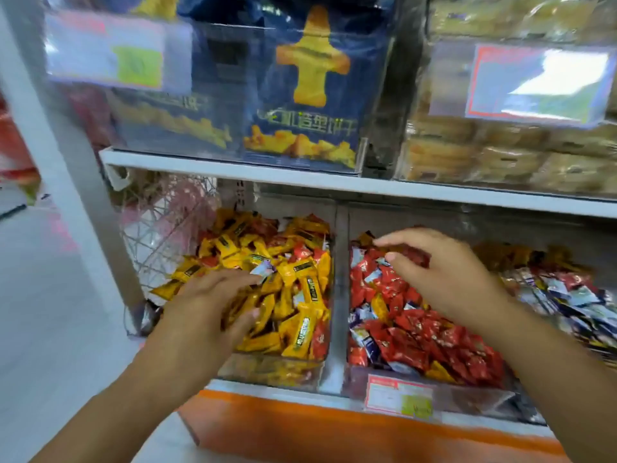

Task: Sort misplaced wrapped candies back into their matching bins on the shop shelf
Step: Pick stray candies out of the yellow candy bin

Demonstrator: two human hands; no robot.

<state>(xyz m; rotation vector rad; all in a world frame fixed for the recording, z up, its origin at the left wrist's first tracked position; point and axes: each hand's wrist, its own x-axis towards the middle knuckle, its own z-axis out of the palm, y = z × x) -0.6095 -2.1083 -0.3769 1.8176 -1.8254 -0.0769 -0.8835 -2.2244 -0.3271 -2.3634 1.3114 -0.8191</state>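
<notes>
Three clear bins sit side by side on the lower shelf. The left bin (267, 365) holds mostly yellow wrapped candies with some red ones mixed in. The middle bin (344, 375) holds mostly red candies with a few yellow and blue-white ones. The right bin (567, 305) holds blue-white candies, partly cut off. My left hand (213, 302) reaches over the yellow pile, and its fingertips touch a small blue-white candy (263, 269). Whether it pinches that candy I cannot tell. My right hand (440, 272) hovers over the red pile with fingers spread and nothing in it.
A white shelf board (300, 177) runs just above the bins. On it stand clear boxes of blue biscuit packs (300, 95) and brown pastries (500, 155). An orange base (300, 429) lies below, a wire basket (160, 235) to the left.
</notes>
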